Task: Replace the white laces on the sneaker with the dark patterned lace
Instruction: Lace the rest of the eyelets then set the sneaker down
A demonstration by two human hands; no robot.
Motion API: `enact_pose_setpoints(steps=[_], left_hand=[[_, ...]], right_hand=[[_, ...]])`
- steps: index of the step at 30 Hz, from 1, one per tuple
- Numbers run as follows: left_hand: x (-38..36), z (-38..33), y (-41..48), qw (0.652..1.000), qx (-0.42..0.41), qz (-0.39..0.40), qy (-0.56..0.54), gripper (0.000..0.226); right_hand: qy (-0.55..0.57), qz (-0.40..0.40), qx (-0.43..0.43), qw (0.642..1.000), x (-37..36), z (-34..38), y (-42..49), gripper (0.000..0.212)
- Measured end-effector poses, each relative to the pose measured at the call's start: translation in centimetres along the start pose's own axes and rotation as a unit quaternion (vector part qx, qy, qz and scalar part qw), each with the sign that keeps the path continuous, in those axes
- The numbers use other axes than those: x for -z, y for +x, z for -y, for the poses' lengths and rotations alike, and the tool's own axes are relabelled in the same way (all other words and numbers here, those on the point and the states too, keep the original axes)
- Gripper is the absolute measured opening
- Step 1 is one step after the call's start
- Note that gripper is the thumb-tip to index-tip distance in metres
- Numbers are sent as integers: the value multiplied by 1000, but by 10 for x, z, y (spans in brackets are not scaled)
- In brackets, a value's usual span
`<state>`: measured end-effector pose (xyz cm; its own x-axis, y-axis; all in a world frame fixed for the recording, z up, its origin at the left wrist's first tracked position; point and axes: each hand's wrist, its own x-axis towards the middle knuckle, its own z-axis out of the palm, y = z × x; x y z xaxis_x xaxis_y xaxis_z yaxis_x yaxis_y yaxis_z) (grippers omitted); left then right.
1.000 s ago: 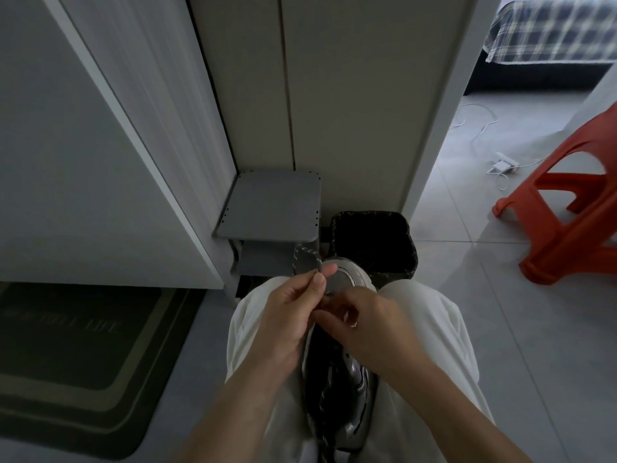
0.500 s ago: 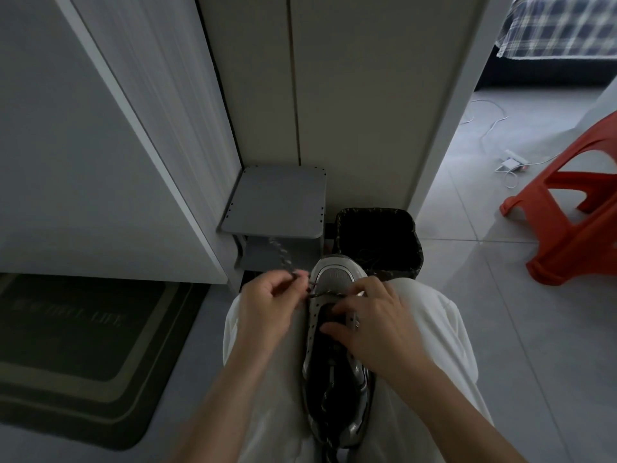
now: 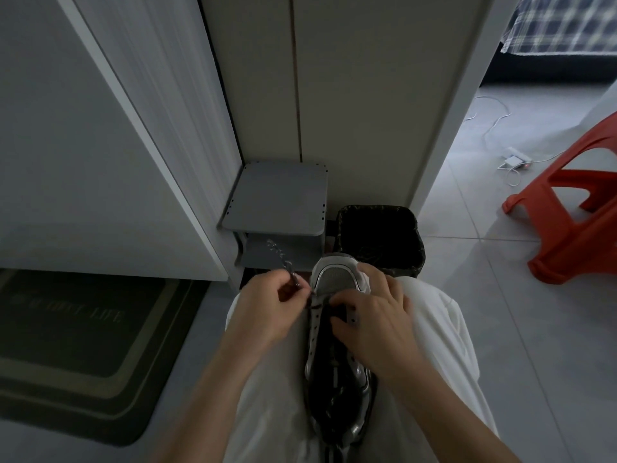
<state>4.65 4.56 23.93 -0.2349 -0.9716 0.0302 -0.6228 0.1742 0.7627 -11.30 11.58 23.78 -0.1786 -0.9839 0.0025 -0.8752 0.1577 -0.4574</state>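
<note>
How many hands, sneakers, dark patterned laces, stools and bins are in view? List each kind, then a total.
Hands: 2 (left hand, right hand)
Sneaker: 1
Dark patterned lace: 1
Orange stool: 1
Black bin: 1
Total: 6

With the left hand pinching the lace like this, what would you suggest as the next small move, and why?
Probably pull the lace away to the left until it sits snug. The left hand pinches it close beside the toe end of the sneaker, its free end pointing away, while the right hand steadies the sneaker on the lap.
</note>
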Motion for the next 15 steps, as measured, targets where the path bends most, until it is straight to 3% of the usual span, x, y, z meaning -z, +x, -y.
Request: enact_pose_setpoints(steps=[3,5,8,15], left_hand=[[4,-3,-1,994,35,-53,-92,9],[2,-1,-3,999,30,-6,-26,3],[-7,-2,-8,997,14,29,70,4],[-13,-8,-2,997,-12,11,82,3]], right_hand=[[21,15,-9,1000,-2,0,4,49],[23,15,-11,1000,-4,-2,7,49],[9,-3,2,1000,-5,-3,8,43],[-2,-45,21,999,-11,-1,1,14]])
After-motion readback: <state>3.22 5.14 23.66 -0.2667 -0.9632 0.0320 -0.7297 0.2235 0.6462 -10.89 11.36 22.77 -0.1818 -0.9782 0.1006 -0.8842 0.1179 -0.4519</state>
